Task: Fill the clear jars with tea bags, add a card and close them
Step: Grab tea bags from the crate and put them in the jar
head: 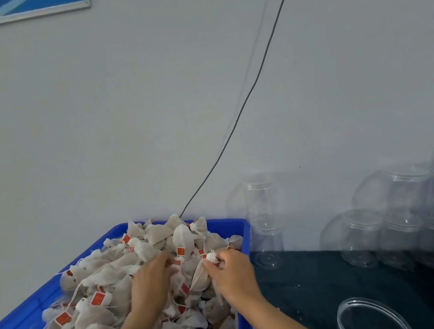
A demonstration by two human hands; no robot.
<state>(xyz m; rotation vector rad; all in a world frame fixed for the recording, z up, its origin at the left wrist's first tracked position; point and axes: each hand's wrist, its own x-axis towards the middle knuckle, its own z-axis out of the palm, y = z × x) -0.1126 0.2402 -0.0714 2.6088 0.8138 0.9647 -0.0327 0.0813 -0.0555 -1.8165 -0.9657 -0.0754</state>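
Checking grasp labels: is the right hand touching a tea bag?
Touching. The head view shows the right hand with fingertips pinching a white tea bag over the pile in the blue crate.

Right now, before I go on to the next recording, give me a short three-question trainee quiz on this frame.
1. True or false: the open jar nearest the camera already holds tea bags.
2. Which hand pinches a tea bag: the left hand or the right hand?
3. Fill in: the tea bags lie heaped in a ____ crate.

Key: 1 false, it looks empty. 2 the right hand; the left hand rests in the pile. 3 blue.
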